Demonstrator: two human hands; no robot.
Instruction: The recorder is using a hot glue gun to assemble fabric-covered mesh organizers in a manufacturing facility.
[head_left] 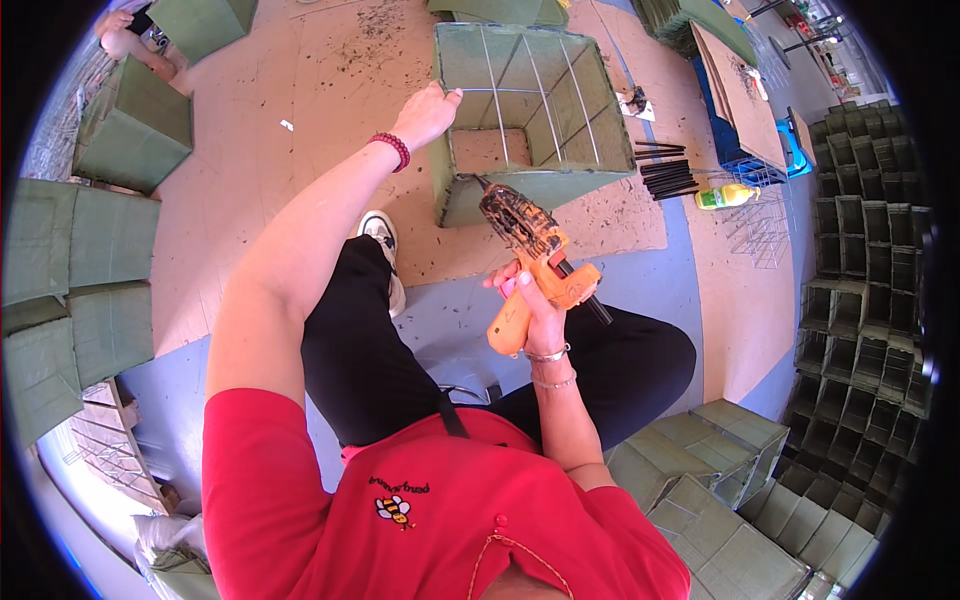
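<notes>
A green open-topped box (540, 195) with a wire frame across its opening sits on the floor mat in front of me. My left hand (430, 112), with a red bead bracelet at the wrist, grips the box's left edge, thumb over the rim. My right hand (540, 308) is wrapped round the handle of an orange glue gun (513, 325). Its front is caked with dark residue, and a black glue stick pokes out of the rear. The gun's nozzle points at the near left corner of the box and appears to touch or nearly touch it.
Black glue sticks (668, 180) and a yellow bottle (728, 196) lie right of the box, near a wire frame (765, 232). Green boxes (135, 125) stand at left, more (700, 450) at lower right. Stacks (865, 300) line the right side. Another person's hand (115, 22) shows top left.
</notes>
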